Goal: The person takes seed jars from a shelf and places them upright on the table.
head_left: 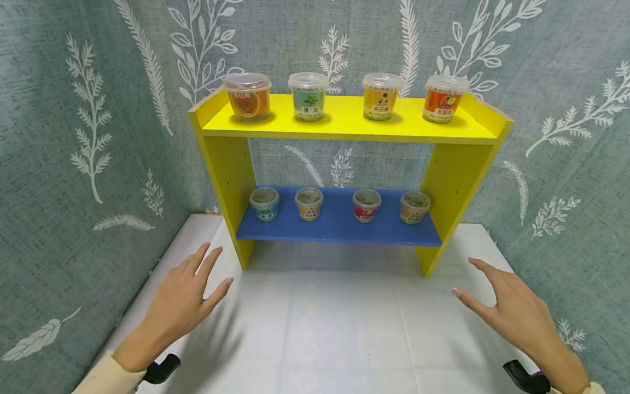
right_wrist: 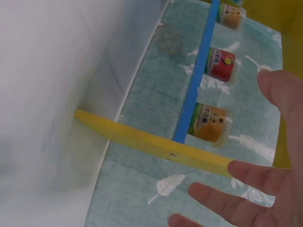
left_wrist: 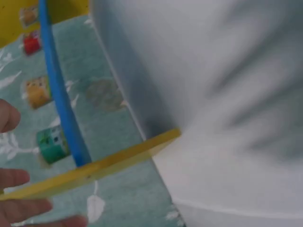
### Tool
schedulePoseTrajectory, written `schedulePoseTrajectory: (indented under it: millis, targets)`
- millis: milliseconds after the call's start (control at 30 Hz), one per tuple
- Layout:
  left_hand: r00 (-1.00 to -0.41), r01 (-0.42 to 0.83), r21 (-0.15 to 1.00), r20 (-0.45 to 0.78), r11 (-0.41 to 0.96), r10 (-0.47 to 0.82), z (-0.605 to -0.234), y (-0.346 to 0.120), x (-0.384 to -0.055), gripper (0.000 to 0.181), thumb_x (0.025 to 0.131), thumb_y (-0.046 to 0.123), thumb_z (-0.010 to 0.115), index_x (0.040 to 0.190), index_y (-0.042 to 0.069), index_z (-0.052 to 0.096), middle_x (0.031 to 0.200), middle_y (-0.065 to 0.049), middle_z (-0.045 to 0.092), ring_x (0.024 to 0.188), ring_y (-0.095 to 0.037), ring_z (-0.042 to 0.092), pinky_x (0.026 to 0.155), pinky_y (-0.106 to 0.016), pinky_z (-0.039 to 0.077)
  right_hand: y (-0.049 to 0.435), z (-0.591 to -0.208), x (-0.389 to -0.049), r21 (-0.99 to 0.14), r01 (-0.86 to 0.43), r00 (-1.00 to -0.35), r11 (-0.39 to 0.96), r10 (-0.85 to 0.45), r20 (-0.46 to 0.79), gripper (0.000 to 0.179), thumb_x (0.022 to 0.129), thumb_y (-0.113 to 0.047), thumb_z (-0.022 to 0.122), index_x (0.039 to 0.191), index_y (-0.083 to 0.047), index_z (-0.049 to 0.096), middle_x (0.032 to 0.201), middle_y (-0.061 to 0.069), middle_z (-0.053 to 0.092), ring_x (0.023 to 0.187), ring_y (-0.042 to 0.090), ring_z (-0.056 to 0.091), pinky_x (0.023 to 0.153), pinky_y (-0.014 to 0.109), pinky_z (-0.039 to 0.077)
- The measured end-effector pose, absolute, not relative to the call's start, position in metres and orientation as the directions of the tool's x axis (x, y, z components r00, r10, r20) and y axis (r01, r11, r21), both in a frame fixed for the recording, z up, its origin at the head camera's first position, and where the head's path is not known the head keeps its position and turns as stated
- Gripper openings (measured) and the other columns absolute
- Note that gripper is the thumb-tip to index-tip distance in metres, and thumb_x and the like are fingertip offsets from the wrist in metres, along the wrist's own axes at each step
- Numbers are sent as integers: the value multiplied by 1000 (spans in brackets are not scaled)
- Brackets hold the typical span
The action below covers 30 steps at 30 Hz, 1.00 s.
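While the left hand (head_left: 183,298) and the right hand (head_left: 523,312) hover empty over the white table (head_left: 320,328), fingers spread apart, 4 cups (head_left: 308,99) stand along the top of the yellow shelf (head_left: 226,167) beyond them and 4 more on its blue board (head_left: 327,232).
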<state>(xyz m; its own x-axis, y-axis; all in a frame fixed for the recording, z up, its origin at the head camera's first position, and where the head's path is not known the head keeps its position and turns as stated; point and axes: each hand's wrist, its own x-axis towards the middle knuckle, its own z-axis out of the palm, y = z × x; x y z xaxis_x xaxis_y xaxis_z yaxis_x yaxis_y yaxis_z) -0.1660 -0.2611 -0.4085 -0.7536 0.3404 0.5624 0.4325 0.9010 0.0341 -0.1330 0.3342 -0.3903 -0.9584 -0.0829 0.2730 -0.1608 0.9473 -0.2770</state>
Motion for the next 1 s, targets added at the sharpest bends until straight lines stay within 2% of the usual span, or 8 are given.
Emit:
schedulePoseTrajectory:
  millis: [133, 267, 433, 567, 700, 833, 1000]
  targets:
    - [-728, 446, 117, 624, 887, 284, -396, -263, -169, 48, 92, 28, 75, 129, 1, 62, 119, -20, 69, 95, -39, 69, 69, -54, 56, 332, -391, -132, -291, -152, -968, 945, -83, 238, 75, 93, -63, 66, 148, -14, 52, 137, 14, 62, 113, 41, 58, 67, 60, 51]
    - [-755, 411, 220, 626, 885, 195, -377, -266, -171, 35, 95, 27, 73, 122, 7, 66, 107, -12, 73, 79, -27, 70, 55, -44, 53, 331, -392, -132, -288, -161, -967, 944, -93, 236, 73, 93, -62, 67, 146, -13, 54, 131, 11, 66, 103, 34, 61, 64, 53, 51]
    - [-794, 408, 392, 597, 825, 109, -354, -266, -177, 26, 101, 26, 68, 120, 9, 68, 108, -9, 73, 80, -22, 69, 64, -25, 52, 331, -395, -131, -284, -182, -960, 941, -108, 259, 71, 93, -61, 69, 143, -12, 57, 127, 10, 68, 101, 34, 62, 69, 53, 51]
    - [-823, 392, 493, 566, 777, 56, -339, -266, -186, 26, 104, 29, 63, 121, 10, 68, 105, -8, 73, 80, -10, 66, 68, -13, 47, 331, -397, -130, -287, -195, -956, 938, -116, 270, 68, 93, -60, 69, 142, -14, 59, 127, 9, 69, 104, 36, 63, 73, 56, 50]
    - [-840, 381, 545, 542, 747, 32, -325, -265, -198, 29, 106, 34, 60, 123, 12, 66, 102, -7, 72, 73, 0, 63, 64, -16, 49, 330, -398, -131, -270, -223, -940, 936, -133, 315, 64, 91, -58, 72, 139, -16, 62, 123, 5, 70, 98, 31, 64, 69, 50, 50]
    - [-838, 393, 598, 546, 699, 4, -310, -261, -212, 33, 106, 38, 58, 123, 10, 65, 101, -7, 71, 71, -1, 64, 60, -18, 51, 329, -399, -132, -270, -244, -927, 931, -142, 347, 61, 90, -55, 74, 137, -17, 64, 120, 4, 70, 93, 27, 63, 65, 43, 48]
    - [-826, 399, 637, 562, 660, -43, -293, -258, -226, 38, 106, 43, 56, 120, 9, 65, 104, -3, 69, 70, -1, 65, 58, -18, 50, 327, -402, -133, -289, -243, -938, 926, -148, 314, 61, 91, -56, 73, 138, -17, 63, 120, 4, 70, 93, 26, 63, 64, 43, 48]
